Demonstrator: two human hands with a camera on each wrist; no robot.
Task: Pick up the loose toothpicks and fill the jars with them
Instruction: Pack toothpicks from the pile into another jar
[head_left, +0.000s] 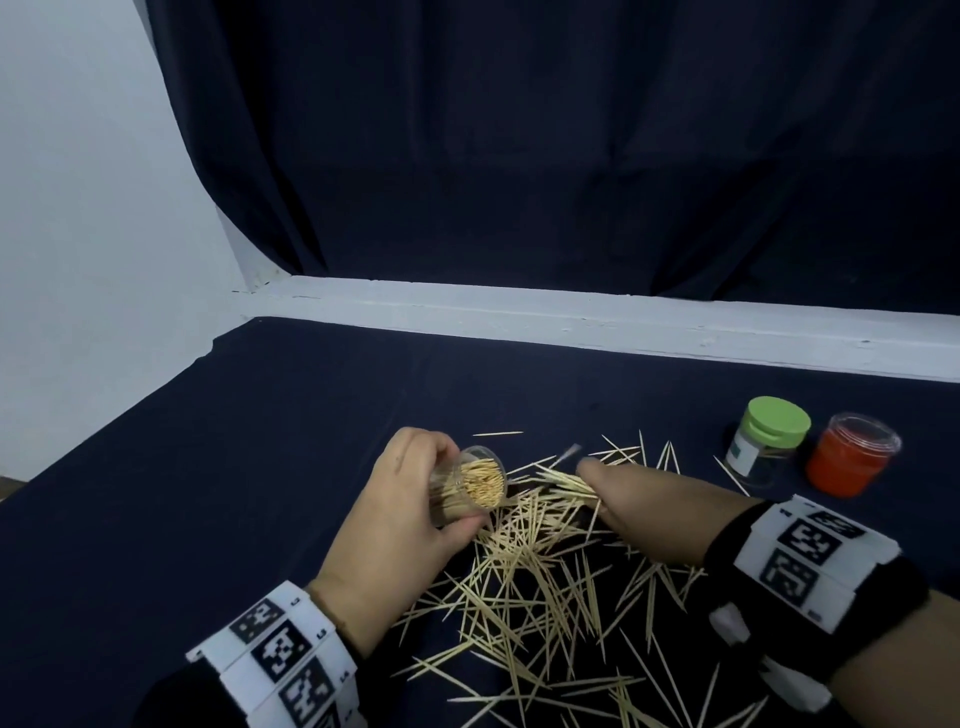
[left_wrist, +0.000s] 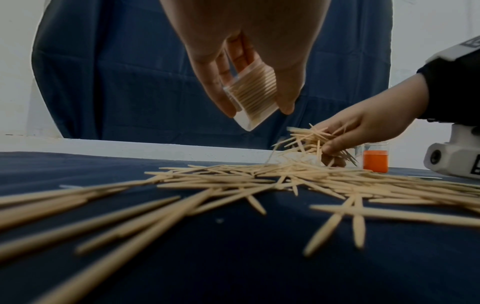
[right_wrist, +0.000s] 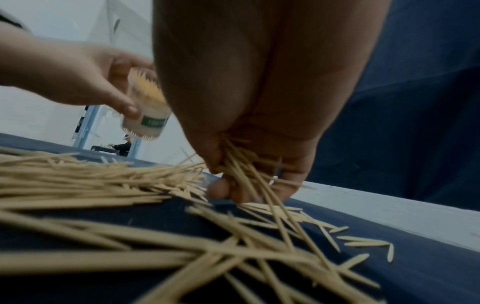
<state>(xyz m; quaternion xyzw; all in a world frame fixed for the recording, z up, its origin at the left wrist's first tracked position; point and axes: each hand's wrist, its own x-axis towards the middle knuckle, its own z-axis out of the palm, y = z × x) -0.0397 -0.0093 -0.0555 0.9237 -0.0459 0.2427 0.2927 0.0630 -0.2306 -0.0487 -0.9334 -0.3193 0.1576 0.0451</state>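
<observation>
Head view: left hand grips tilted, nearly full jar just left of toothpick pile. Right hand pinches bundle above pile. Step: gathering. Next: align tips, feed into jar mouth.

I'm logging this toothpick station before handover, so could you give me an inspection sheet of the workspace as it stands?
Surface: table under a dark blue cloth, a white ledge along its far edge.
Job's things: clear jar, tilted and packed with toothpicks; loose toothpicks scattered over the cloth; green-lidded jar standing far right.
Clutter: red-filled clear jar standing beside the green-lidded one.
Hands: left hand grips the clear jar, lifted off the cloth; right hand pinches a bundle of toothpicks just above the pile.
Cables: nothing seen.
Surroundings: dark blue curtain behind the ledge, white wall at left.
</observation>
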